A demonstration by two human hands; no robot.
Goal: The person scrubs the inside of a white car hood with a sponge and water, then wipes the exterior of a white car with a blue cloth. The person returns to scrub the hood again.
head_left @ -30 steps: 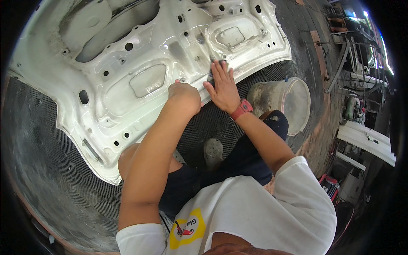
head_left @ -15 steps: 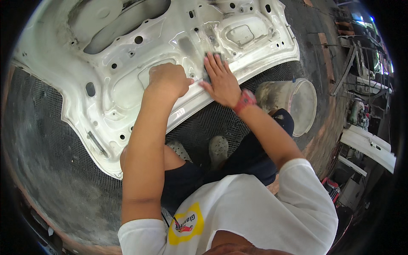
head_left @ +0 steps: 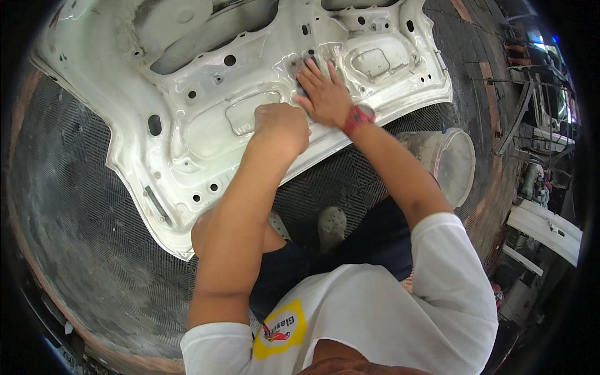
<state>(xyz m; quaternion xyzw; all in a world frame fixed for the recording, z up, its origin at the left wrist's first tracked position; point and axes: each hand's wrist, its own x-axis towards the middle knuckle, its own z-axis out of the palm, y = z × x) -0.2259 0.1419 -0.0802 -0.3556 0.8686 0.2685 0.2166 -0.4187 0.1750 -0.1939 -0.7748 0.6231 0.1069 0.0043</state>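
Observation:
A large white car body panel (head_left: 206,119), with holes and pressed recesses, lies in front of me. My right hand (head_left: 328,99) is flat on it with fingers spread, pressing a dark sanding pad (head_left: 302,92) that is mostly covered by the fingers. Dull greyish smudges mark the paint around that spot. Closed in a fist, my left hand (head_left: 281,125) is over the panel's near part, beside an outlined recess. Whatever the left fingers hold, if anything, is hidden. A red watch (head_left: 359,119) is on my right wrist.
A whitish, stained bucket (head_left: 459,165) is at the right, close to my right forearm. Dark ribbed matting (head_left: 75,187) covers the floor under the panel. Metal racks and a loose white part (head_left: 544,228) stand along the far right. My knees are near the panel's front edge.
My right hand and the pad have moved farther from the panel's near edge and slightly left along it. The left fist stays near the same recess. The whole view has shifted a little.

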